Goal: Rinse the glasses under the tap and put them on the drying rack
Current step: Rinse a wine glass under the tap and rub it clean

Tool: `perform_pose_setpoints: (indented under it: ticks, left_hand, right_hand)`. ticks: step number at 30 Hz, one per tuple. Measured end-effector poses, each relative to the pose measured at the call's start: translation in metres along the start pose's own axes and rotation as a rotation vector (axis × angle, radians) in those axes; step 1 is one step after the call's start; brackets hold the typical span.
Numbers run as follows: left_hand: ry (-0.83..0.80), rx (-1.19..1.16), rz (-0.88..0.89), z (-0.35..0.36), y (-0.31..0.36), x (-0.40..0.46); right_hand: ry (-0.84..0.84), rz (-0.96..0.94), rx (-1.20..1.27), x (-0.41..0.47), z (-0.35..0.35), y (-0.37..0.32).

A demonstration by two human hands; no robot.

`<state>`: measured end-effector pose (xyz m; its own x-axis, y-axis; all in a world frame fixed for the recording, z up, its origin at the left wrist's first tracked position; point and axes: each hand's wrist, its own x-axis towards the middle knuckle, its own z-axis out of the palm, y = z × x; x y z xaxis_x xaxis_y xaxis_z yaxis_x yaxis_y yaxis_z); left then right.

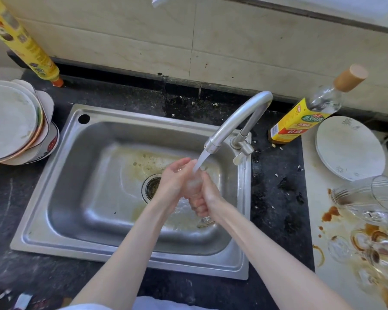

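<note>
Over the steel sink (61, 189) both my hands hold one clear glass (192, 185) under the tap (235, 124). Water runs from the spout onto the glass. My left hand (174, 182) wraps the glass from the left, fingertips near its rim. From the right my right hand (207, 198) grips it, fingers curled round its lower part. The glass is mostly hidden between my hands. Several dirty glasses (367, 198) lie on their sides on the stained white counter at the right. No drying rack is in view.
A stack of plates (14, 124) stands left of the sink. A yellow bottle (25, 41) leans at the back left. Behind the tap is a yellow-labelled bottle (300, 121), and a white plate (349, 148) lies to its right. Brown stains (329, 213) mark the counter.
</note>
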<state>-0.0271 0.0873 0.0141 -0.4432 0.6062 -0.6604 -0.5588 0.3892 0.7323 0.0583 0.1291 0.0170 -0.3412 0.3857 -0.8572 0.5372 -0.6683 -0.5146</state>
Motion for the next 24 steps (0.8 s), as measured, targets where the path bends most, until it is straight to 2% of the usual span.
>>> perform_pose_setpoints:
  ticks: [1, 3, 4, 5, 6, 7, 10, 12, 14, 17, 19, 21, 24]
  left_hand:
    - [0.079, -0.022, -0.003, 0.005, -0.001, 0.0]
    - [0.205, -0.128, -0.043, 0.015, -0.002, 0.0]
    - [0.228, -0.172, -0.053, 0.016, -0.002, 0.0]
    - [0.224, -0.18, -0.054, 0.017, -0.001, 0.0]
    - [0.193, -0.153, -0.038, 0.015, 0.0, 0.0]
    - [0.139, -0.113, -0.015, 0.013, 0.001, -0.001]
    - [0.005, 0.023, 0.0, 0.005, 0.002, -0.002]
    - [0.015, 0.085, 0.015, 0.003, 0.0, 0.001]
    - [0.066, 0.056, 0.023, 0.006, 0.0, 0.002]
    - [0.14, -0.096, 0.001, 0.01, -0.002, 0.0]
    - [0.097, -0.082, -0.004, 0.009, -0.003, -0.002]
    - [0.019, -0.013, 0.009, 0.004, -0.001, -0.003]
    - [-0.07, 0.126, 0.036, -0.002, 0.003, -0.004]
  right_hand:
    - [0.079, -0.077, -0.072, 0.0, 0.005, 0.004]
    - [0.317, -0.297, -0.381, -0.007, 0.014, 0.008]
    - [0.409, -0.35, -0.53, -0.01, 0.017, 0.011]
    - [0.455, -0.374, -0.552, -0.008, 0.017, 0.013]
    - [0.433, -0.39, -0.529, -0.007, 0.015, 0.012]
    - [0.347, -0.351, -0.392, -0.005, 0.01, 0.008]
    - [-0.052, 0.025, 0.017, -0.002, -0.003, -0.006]
    - [-0.124, 0.079, 0.075, 0.001, -0.006, -0.006]
    - [0.013, -0.037, -0.054, 0.0, 0.001, -0.004]
    - [0.364, -0.341, -0.55, -0.01, 0.013, 0.005]
    - [0.422, -0.393, -0.577, -0.007, 0.01, 0.01]
    - [0.273, -0.322, -0.366, -0.004, 0.003, 0.007]
    - [-0.086, 0.002, -0.036, 0.0, -0.009, 0.004]
